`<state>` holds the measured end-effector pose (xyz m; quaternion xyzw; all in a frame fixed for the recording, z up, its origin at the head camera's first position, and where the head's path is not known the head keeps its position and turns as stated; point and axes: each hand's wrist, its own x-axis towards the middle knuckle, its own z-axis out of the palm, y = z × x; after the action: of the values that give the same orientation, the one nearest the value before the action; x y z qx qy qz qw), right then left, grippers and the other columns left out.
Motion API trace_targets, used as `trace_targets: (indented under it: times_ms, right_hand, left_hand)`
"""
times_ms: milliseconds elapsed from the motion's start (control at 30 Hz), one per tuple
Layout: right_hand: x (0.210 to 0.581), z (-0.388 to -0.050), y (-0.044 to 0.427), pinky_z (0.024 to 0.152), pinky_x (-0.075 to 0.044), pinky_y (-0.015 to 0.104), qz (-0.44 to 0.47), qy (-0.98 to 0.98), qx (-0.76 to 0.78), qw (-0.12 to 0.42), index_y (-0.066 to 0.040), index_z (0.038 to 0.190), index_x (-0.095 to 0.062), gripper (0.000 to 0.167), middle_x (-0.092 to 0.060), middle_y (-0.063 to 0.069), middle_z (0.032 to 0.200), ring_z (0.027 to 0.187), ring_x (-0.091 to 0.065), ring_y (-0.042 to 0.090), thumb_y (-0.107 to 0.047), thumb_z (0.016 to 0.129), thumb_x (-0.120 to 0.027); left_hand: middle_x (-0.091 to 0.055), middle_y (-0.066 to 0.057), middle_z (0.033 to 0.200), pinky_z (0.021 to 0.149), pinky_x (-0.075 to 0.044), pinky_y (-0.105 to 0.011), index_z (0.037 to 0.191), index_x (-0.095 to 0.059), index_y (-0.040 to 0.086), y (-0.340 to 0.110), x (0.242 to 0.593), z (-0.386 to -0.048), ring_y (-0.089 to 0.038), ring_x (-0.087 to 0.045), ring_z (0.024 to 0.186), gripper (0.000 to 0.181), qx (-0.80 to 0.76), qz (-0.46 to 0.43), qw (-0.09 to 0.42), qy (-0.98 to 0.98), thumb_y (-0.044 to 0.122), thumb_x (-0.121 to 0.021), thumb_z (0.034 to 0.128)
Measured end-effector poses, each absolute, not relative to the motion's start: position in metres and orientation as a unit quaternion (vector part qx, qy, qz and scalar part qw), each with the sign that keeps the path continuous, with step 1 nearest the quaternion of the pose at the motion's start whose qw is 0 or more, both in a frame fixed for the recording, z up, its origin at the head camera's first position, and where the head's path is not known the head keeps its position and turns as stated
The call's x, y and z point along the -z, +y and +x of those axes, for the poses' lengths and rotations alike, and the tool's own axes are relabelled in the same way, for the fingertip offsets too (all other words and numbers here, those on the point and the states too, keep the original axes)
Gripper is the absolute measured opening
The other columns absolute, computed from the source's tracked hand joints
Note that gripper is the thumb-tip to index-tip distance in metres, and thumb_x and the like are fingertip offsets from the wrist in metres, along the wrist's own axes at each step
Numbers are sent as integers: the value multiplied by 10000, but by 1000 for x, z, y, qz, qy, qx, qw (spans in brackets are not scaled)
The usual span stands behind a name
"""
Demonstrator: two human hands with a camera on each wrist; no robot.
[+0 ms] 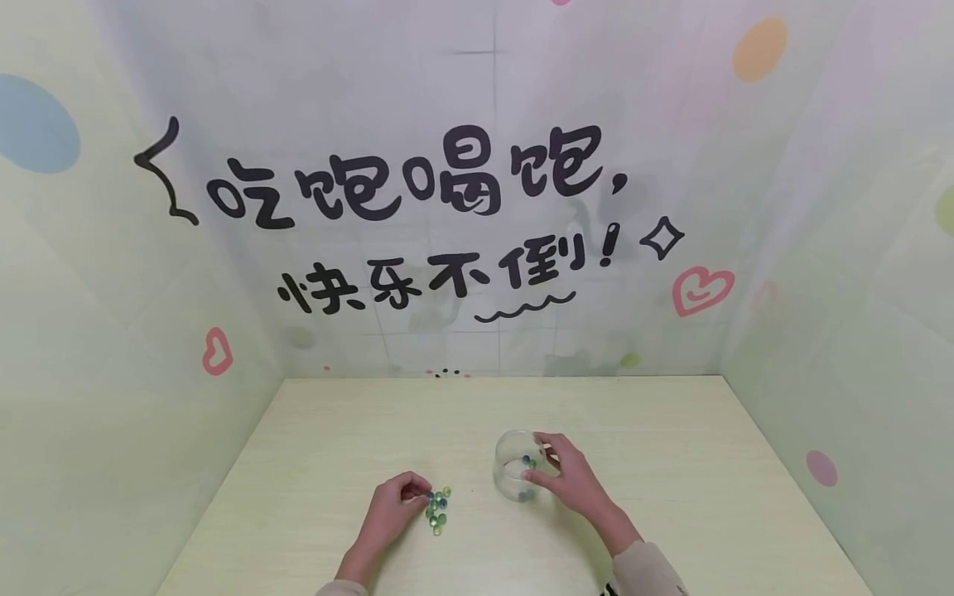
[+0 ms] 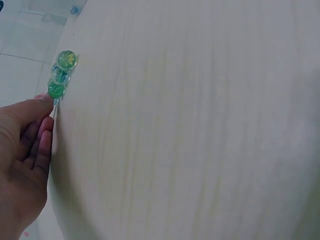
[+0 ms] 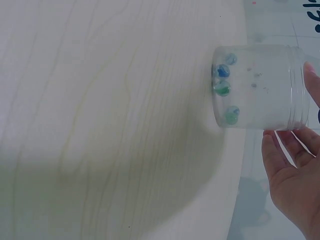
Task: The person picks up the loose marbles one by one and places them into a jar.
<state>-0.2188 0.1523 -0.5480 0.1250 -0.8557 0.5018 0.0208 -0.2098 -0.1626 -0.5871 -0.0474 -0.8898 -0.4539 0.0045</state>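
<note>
Several green, blue and yellowish glass marbles [image 1: 436, 520] lie in a small cluster on the table, left of the jar. My left hand [image 1: 391, 509] is at the cluster's left side, its thumb and forefinger tips pinching at a marble on the edge; the fingertips partly hide it. In the left wrist view, green marbles [image 2: 66, 60] show just beyond the thumb tip. My right hand [image 1: 572, 480] grips a clear jar [image 1: 508, 476] near its rim, thumb on one side and fingers on the other. Inside the jar, several blue and green marbles [image 3: 222, 88] rest on the bottom.
The pale wood-grain table [image 1: 358, 422] reaches back to a printed fabric wall [image 1: 417, 348] with large dark lettering. Similar fabric walls stand at the left and right sides. Bare tabletop separates the marble cluster from the jar.
</note>
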Motion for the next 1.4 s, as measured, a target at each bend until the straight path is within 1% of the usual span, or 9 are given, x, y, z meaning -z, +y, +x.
trace_targets:
  times_ms: [200,500,1100,1400]
  right_hand:
    - [548,-218,152,1052,-488,474,126,-858,-498,22,31,1363,-509,645,-556,209,1318,1171,-582,372,-227,846,-796]
    - [547,-218,152,1055,-487,474,125,-854,-505,19,38,1358,-510,639,-557,215,1313,1176,-578,376,-217,847,-796]
    - [548,-219,153,1055,-488,473,128,-853,-506,18,30,1359,-512,636,-556,214,1308,1171,-577,379,-227,849,-793]
    - [546,-218,153,1053,-489,468,126,-855,-503,18,35,1359,-509,640,-554,214,1313,1175,-578,377,-219,847,-795]
  left_hand:
    - [-703,6,885,766,-539,-182,920,-697,92,-163,588,-211,-85,-620,837,131,452,-44,6,-891,33,-756,820]
    - [-701,-10,873,717,-537,-166,925,-688,62,-165,589,-211,-91,-621,804,135,463,-39,9,-885,35,-762,816]
    - [-699,-12,879,714,-543,-162,931,-684,61,-165,590,-214,-87,-625,811,132,473,-29,16,-881,55,-764,826]
    - [-696,-15,880,714,-535,-159,931,-684,66,-164,583,-214,-99,-620,819,137,474,-29,18,-880,68,-770,825]
